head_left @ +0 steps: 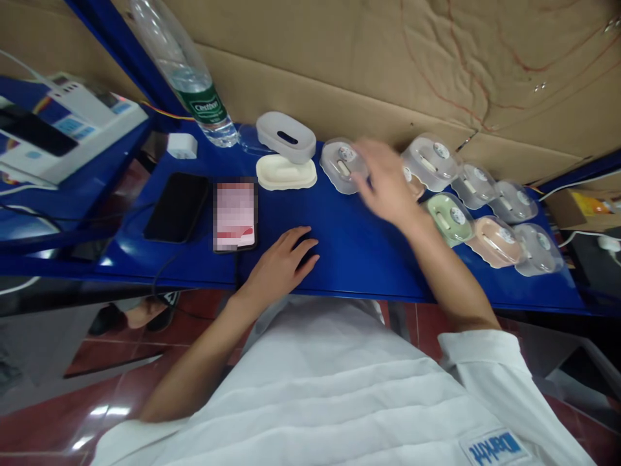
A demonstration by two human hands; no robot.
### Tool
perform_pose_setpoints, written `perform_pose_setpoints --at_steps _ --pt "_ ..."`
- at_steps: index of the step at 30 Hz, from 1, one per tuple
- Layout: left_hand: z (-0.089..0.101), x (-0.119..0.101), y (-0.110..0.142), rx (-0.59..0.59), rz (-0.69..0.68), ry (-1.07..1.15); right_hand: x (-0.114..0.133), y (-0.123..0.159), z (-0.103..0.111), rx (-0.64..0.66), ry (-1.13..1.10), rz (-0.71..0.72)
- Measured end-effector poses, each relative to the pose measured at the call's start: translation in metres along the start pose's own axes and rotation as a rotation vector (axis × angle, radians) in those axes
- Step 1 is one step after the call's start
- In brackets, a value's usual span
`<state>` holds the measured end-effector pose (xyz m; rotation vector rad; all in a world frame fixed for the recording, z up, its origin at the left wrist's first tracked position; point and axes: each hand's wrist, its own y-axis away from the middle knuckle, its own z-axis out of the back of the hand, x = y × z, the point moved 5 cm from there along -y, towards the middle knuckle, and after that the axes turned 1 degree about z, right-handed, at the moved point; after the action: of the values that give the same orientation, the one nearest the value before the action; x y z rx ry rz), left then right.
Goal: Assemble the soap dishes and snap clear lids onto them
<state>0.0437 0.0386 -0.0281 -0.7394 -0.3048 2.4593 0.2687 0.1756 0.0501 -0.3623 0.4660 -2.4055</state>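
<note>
My left hand (pixel 286 262) lies on the blue table with its fingers stretched out and nothing in them. My right hand (pixel 385 178), somewhat blurred, is at the right side of a small grey oval case with a clear lid (pixel 342 171). Its thumb and fingers are apart; whether they touch the lid I cannot tell. Left of that case, a grey oval cover with a slot (pixel 287 137) leans behind a cream oval tray (pixel 286 173). Beyond my right hand stand several similar lidded cases, among them a green one (pixel 449 220) and a peach one (pixel 497 243).
A water bottle (pixel 204 103) stands at the back left near a white charger block (pixel 182 146). A black phone (pixel 177 207) and a phone with a blurred-out screen (pixel 235 217) lie left of my left hand. Cardboard (pixel 310 71) lines the back.
</note>
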Motion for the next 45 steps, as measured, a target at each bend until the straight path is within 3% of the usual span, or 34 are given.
perform_pose_setpoints --at_steps 2,5,8,13,16,19,21,24,27,32,38,45 --pt "0.001 -0.001 0.0 -0.01 -0.001 0.0 0.041 -0.027 -0.045 0.204 -0.054 0.155" --pt "0.004 -0.003 0.0 -0.035 0.006 -0.003 0.068 -0.051 -0.087 0.329 -0.02 0.19" --pt "0.008 -0.003 -0.001 -0.076 0.017 -0.023 0.069 -0.056 -0.086 0.336 -0.013 0.172" --pt "0.006 -0.001 -0.003 -0.083 0.05 -0.075 0.055 -0.072 -0.057 0.13 -0.006 0.098" --pt "0.003 0.002 -0.003 -0.066 0.074 -0.078 0.053 -0.094 -0.073 0.133 0.058 0.036" --pt "0.002 0.003 -0.001 -0.052 0.075 -0.07 0.053 -0.118 -0.096 0.216 0.095 -0.006" --pt "0.003 0.003 0.0 -0.063 0.073 -0.079 0.051 -0.125 -0.099 0.237 0.091 -0.006" --pt "0.008 0.0 0.001 -0.115 0.055 -0.094 0.048 -0.11 -0.081 0.141 0.027 0.015" --pt "0.013 -0.004 0.001 -0.181 0.022 -0.093 0.048 -0.064 -0.055 0.053 -0.052 0.092" --pt "0.014 -0.005 0.001 -0.252 0.01 -0.117 0.047 0.005 -0.043 0.098 -0.149 0.217" --pt "0.011 -0.003 0.0 -0.234 0.041 -0.151 0.046 0.013 -0.044 0.111 -0.163 0.29" --pt "0.007 0.001 0.0 -0.208 0.095 -0.158 0.057 0.049 -0.019 0.212 -0.125 0.364"
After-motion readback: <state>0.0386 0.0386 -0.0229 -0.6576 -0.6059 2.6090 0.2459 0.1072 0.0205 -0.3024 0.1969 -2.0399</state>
